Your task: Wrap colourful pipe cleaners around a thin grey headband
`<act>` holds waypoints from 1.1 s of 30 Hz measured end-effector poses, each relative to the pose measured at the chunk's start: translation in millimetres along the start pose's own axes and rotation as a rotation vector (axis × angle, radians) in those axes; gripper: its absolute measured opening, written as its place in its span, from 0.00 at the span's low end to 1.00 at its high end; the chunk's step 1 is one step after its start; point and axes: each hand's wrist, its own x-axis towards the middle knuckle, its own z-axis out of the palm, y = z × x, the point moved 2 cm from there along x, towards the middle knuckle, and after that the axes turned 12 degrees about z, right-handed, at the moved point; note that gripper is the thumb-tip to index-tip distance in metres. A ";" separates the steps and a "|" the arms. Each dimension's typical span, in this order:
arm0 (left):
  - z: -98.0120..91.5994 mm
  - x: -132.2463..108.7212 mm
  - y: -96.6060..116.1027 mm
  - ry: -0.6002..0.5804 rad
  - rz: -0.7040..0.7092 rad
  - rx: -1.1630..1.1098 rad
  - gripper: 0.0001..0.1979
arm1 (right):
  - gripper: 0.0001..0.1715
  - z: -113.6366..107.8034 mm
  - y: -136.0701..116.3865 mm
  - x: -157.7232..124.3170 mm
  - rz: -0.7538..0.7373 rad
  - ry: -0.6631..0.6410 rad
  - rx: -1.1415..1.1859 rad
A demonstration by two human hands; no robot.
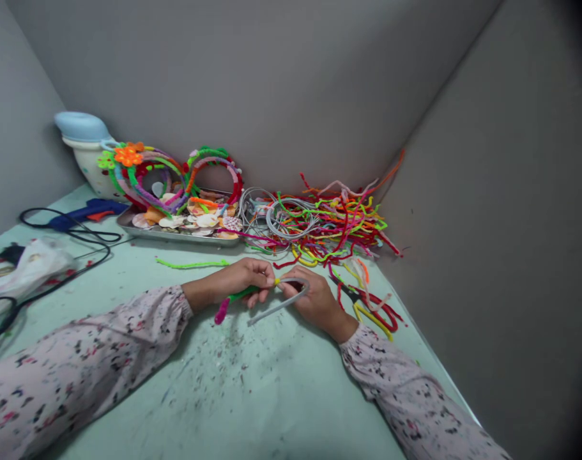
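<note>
Between my hands is a curved grey headband (283,305), partly wrapped in pipe cleaner. Its wrapped end is magenta (221,311), then green, with a small patch of yellow pipe cleaner (278,281) at my fingertips. My left hand (247,278) is closed on the wrapped stretch. Thumb and fingers of my right hand (314,299) pinch at the yellow patch, and the bare grey part loops round past them toward me. Whether the right fingers hold the band, the yellow strand or both is hidden. A loose lime pipe cleaner (192,264) lies beyond my left wrist.
A metal tray (185,236) of shells bears wrapped headbands (151,169). Right of it are coiled grey bands (291,217) and a heap of pipe cleaners (348,220). Scissors (367,303) lie beside my right hand. Leftward are a blue glue gun (87,214), black cable (103,239) and lidded bin (87,153).
</note>
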 end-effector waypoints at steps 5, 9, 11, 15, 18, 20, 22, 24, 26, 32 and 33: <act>-4.0 0.2 1.5 -0.030 -0.022 0.012 0.08 | 0.07 1.3 -0.9 -2.1 -0.035 -0.020 -0.005; -2.3 -0.8 0.5 -0.044 -0.025 0.012 0.08 | 0.07 0.4 -2.7 -1.6 -0.061 -0.025 -0.013; 1.2 -1.8 1.2 -0.013 0.011 0.009 0.08 | 0.07 -0.9 -3.4 -0.1 -0.048 -0.003 -0.020; 8.0 -3.9 5.4 0.129 0.133 0.037 0.07 | 0.06 -5.9 -5.0 4.2 -0.020 0.080 -0.034; 9.3 -4.2 6.9 0.198 0.176 0.025 0.08 | 0.07 -11.0 -5.1 6.1 -0.018 0.182 -0.035; 8.2 -3.6 7.1 0.234 0.203 0.026 0.09 | 0.07 -13.9 -3.9 6.2 0.007 0.260 -0.021; 6.9 -2.9 7.3 0.260 0.231 0.046 0.09 | 0.07 -14.7 -1.5 6.0 0.065 0.293 0.013; 5.9 -2.4 7.7 0.284 0.255 0.071 0.09 | 0.10 -12.3 2.4 6.4 0.155 0.242 0.106; 5.4 -2.2 8.1 0.309 0.269 0.101 0.09 | 0.15 -7.2 7.8 7.6 0.282 0.118 0.283; 7.7 -3.0 8.5 0.316 0.292 0.180 0.08 | 0.27 -0.4 17.5 12.1 0.548 -0.119 0.680; 8.5 -3.1 8.4 0.312 0.290 0.195 0.08 | 0.27 -1.6 16.9 12.7 0.549 -0.131 0.690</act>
